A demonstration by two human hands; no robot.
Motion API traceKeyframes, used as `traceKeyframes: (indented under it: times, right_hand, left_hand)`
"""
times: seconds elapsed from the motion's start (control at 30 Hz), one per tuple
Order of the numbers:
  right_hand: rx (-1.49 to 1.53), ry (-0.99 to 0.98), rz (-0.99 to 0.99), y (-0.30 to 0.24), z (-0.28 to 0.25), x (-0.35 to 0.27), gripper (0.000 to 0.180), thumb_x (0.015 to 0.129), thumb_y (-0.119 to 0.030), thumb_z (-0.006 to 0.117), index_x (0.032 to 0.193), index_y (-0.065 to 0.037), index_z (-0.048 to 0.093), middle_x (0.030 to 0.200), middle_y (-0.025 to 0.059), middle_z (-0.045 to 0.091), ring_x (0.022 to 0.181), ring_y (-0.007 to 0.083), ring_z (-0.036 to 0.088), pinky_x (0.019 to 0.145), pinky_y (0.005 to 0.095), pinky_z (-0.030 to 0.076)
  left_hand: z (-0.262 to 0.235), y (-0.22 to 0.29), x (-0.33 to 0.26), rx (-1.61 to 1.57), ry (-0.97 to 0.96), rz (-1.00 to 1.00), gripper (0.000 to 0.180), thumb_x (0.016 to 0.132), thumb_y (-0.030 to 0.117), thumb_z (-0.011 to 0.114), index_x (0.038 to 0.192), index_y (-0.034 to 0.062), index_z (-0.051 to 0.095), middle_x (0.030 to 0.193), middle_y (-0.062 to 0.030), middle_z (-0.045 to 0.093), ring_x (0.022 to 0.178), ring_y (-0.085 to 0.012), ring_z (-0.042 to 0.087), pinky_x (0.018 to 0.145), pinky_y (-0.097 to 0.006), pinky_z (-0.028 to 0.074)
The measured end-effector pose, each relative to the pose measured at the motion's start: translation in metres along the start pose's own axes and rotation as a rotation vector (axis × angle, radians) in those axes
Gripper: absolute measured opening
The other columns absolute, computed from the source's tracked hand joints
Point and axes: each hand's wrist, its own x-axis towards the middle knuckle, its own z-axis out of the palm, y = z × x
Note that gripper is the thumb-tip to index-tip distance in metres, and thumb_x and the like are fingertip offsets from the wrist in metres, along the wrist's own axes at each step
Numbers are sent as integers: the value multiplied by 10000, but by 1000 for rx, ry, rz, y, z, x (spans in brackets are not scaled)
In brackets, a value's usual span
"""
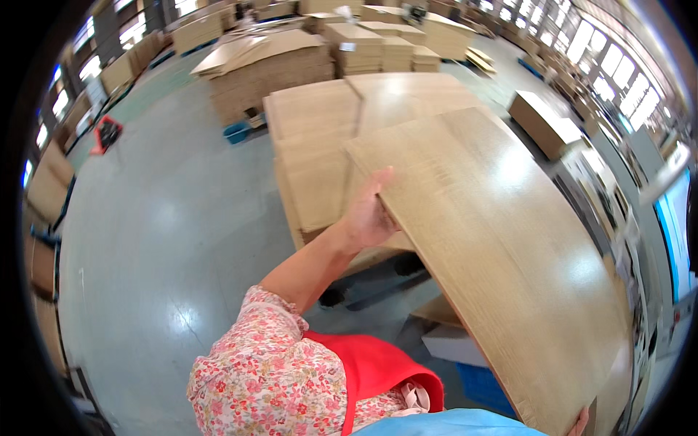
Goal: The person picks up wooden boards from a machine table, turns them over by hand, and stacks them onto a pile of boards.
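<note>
A long, flat wood-grain board [502,254] spans the right half of the view, tilted, running from the stack ahead down toward my body. Its left long edge, near the far end, is gripped by my left hand [371,211], with the thumb on top and the other fingers hidden underneath. Only a bit of my right hand [579,421] shows at the lower right, closed on the board's near end. Beneath the far end stands a stack of similar boards [313,145] in two side-by-side piles. Whether the held board touches that stack, I cannot tell.
Under the stack are dark wheels or supports [411,265]. A blue crate [483,389] sits below the held board. More board stacks [273,73] stand ahead, with a small blue bin [236,131] beside them. Grey machinery [640,174] lines the right. A red-framed object [107,136] stands far left.
</note>
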Motion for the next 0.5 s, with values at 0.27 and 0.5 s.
traceKeyframes:
  times: [0.27,0.5]
  right_hand:
    - [120,-448,171,66,247,-60,351,922,-257,469,1134,9,556,1036,120,629,923,194,607,836,286,474]
    - [84,-705,107,134,470,-119,349,919,-254,457,1129,7,554,1004,110,623,922,190,598,845,274,468]
  left_hand:
    - [-220,236,-136,174,378,446,410,944,415,429,1129,73,560,975,-16,663,770,-127,622,616,-255,484]
    - [-339,376,-283,114,430,704,378,927,403,452,1110,92,562,852,27,631,599,-89,514,487,-235,405]
